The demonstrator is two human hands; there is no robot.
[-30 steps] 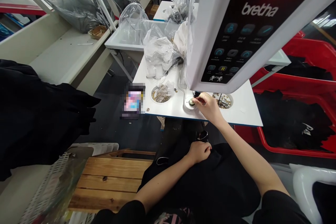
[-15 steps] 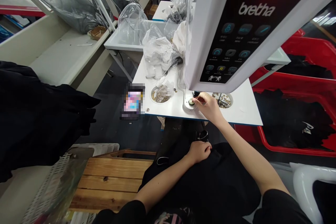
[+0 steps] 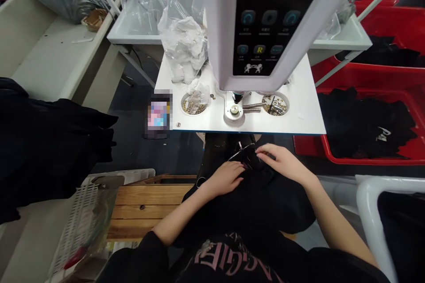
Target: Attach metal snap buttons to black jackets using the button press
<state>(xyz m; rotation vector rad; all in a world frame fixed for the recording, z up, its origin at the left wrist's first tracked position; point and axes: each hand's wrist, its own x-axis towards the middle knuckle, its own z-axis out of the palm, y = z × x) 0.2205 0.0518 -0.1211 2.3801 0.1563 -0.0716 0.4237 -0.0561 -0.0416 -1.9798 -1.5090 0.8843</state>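
Observation:
My left hand (image 3: 226,177) lies over black cloth in my lap, fingers stretched forward and thumb apart. To its right, my right hand (image 3: 280,160) has its thumb and fingers brought together at the edge of a black garment (image 3: 247,160). A thin curved light edging and a small metal-looking piece show between the hands; the pinched spot is partly hidden. Just beyond stands a white press machine (image 3: 221,70) with a black button panel. A round die (image 3: 234,109) sits on its base, below the dark press head (image 3: 237,96).
Two round wells in the white table (image 3: 299,120) hold small metal fasteners (image 3: 194,107). Bagged white material (image 3: 186,44) stands left of the machine. A blurred-out device (image 3: 158,115) is at the left edge. Red bins (image 3: 375,155) with black cloth stand right; a wooden bench (image 3: 149,205) is lower left.
My right hand has left the die and come down to the garment in my lap. My left hand has moved left and its fingers have straightened. The camera view has shifted.

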